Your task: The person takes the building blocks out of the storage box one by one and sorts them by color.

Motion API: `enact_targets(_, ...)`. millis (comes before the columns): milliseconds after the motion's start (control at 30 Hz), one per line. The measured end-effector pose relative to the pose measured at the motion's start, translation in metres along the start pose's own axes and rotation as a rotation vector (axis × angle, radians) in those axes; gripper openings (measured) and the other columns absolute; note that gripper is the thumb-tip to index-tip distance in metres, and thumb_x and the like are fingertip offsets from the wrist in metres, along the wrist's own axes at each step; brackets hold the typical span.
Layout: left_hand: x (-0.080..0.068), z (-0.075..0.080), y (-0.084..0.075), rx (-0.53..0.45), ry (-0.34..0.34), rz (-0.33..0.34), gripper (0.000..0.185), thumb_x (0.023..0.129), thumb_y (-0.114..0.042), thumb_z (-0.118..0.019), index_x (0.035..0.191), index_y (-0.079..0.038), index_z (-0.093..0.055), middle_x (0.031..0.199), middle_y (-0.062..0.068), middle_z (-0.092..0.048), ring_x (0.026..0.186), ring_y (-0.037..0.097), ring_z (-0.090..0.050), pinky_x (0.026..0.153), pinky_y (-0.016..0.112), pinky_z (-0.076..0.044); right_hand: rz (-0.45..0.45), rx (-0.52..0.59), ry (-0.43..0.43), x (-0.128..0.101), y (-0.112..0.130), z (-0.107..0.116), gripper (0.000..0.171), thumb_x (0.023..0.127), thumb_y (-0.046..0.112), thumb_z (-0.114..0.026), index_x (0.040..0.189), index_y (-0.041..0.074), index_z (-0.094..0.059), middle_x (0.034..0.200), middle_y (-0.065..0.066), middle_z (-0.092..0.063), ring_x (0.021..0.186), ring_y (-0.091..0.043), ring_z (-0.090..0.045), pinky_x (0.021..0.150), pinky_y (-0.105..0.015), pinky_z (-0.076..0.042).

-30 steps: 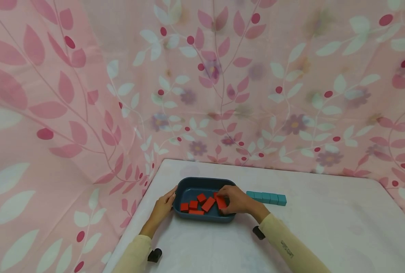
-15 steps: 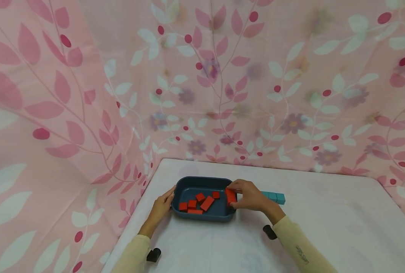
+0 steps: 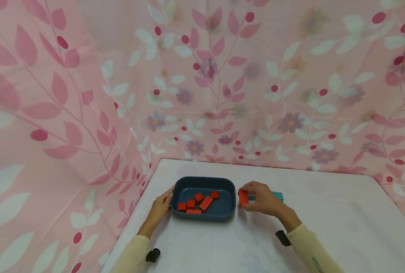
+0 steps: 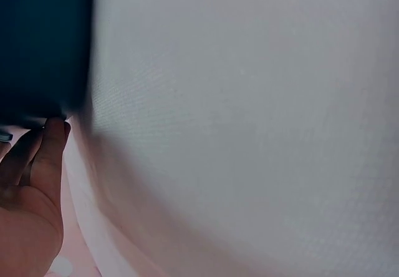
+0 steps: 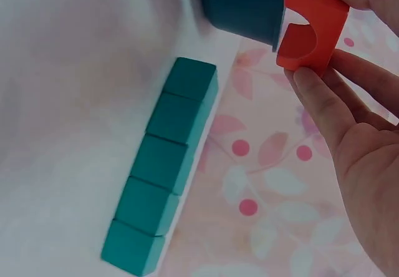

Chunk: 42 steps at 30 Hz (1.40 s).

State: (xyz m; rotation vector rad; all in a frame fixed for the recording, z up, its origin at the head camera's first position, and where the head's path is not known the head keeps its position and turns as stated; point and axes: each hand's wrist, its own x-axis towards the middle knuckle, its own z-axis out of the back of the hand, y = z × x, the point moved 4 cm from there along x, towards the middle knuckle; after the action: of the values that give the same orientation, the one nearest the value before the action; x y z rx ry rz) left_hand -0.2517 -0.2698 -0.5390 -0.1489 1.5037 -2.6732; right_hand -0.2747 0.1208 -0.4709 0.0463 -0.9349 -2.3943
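A dark blue rectangular dish [image 3: 188, 182] stands on the white-covered table, with several red blocks [image 3: 205, 203] lying loose in it. At its left end my left hand [image 3: 159, 208] holds the side, fingertips at the wall in the left wrist view. Just beyond the dish's right end, my right hand [image 3: 263, 199] pinches a red arch block [image 5: 327, 9] between thumb and fingers. A rounded cutout shows in that block in the right wrist view. Close by runs a straight row of teal cubes [image 5: 165, 161], partly hidden behind the right hand in the head view.
The table [image 3: 325, 220] spreads out to the right of the cubes. Pink floral cloth [image 3: 222, 94] hangs along its back and left side. A dark wrist-worn piece [image 3: 282, 238] sits beside the right sleeve, and another dark piece [image 3: 153, 255] by the left sleeve.
My right hand has lifted the red arch block out of the dish and carried it right, past the rim. My left hand has stayed at the dish's left end.
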Motion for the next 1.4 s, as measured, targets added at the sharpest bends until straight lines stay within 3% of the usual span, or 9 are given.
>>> enact_targets(200, 0.001, 0.000, -0.001, -0.008, 0.001, -0.007, 0.041, 0.103, -0.025, -0.052, 0.144, -0.024, -0.051, 0.142, 0.013, -0.050, 0.127, 0.030, -0.050, 0.092, 0.044, -0.051, -0.058, 0.055, 0.019, -0.017, -0.012, -0.007, 0.054, 0.072, 0.022, -0.087, 0.121, 0.010, -0.067, 0.110, 0.004, -0.061, 0.104, -0.021, -0.063, 0.084, -0.041, -0.056)
enact_targets(400, 0.001, 0.000, 0.000, 0.002, -0.004, 0.005, 0.041, 0.103, -0.025, -0.052, 0.143, -0.025, -0.052, 0.142, 0.012, -0.051, 0.125, 0.028, -0.051, 0.092, 0.043, -0.052, -0.072, 0.086, 0.040, -0.026, -0.020, -0.017, 0.055, 0.071, 0.021, -0.088, 0.121, 0.007, -0.067, 0.113, 0.000, -0.062, 0.108, -0.024, -0.059, 0.083, -0.042, -0.056)
enact_targets(767, 0.000, 0.002, -0.002, 0.058, -0.004, -0.016, 0.042, 0.103, -0.026, -0.051, 0.145, -0.022, -0.050, 0.142, 0.012, -0.050, 0.131, 0.031, -0.046, 0.105, 0.051, -0.038, -0.077, 0.113, 0.063, -0.033, -0.034, -0.033, 0.057, 0.070, 0.026, -0.090, 0.118, 0.006, -0.067, 0.114, 0.000, -0.062, 0.107, -0.022, -0.058, 0.084, -0.036, -0.056)
enact_targets(1000, 0.000, 0.001, 0.000, -0.014, 0.011, 0.008, 0.042, 0.103, -0.027, -0.052, 0.145, -0.025, -0.050, 0.143, 0.013, -0.049, 0.127, 0.029, -0.050, 0.090, 0.042, -0.053, -0.052, 0.102, 0.066, -0.035, -0.036, -0.037, 0.060, 0.069, 0.030, -0.090, 0.119, 0.005, -0.067, 0.112, 0.000, -0.064, 0.107, -0.022, -0.058, 0.086, -0.037, -0.056)
enact_targets(1200, -0.001, 0.001, -0.002, -0.079, 0.027, 0.010, 0.042, 0.103, -0.024, -0.051, 0.145, -0.023, -0.050, 0.143, 0.015, -0.049, 0.125, 0.031, -0.052, 0.085, 0.040, -0.055, -0.059, 0.082, 0.069, -0.036, -0.038, -0.039, 0.060, 0.068, 0.029, -0.091, 0.119, 0.007, -0.067, 0.113, 0.002, -0.064, 0.108, -0.020, -0.058, 0.088, -0.036, -0.055)
enact_targets(1400, -0.001, 0.002, -0.001, -0.201, 0.095, 0.015, 0.044, 0.103, -0.024, -0.051, 0.147, -0.019, -0.047, 0.147, 0.016, -0.044, 0.127, 0.034, -0.050, 0.088, 0.044, -0.053, -0.049, 0.093, 0.062, -0.036, -0.037, -0.040, 0.062, 0.068, 0.029, -0.091, 0.120, 0.006, -0.067, 0.114, 0.000, -0.065, 0.108, -0.022, -0.059, 0.088, -0.038, -0.054)
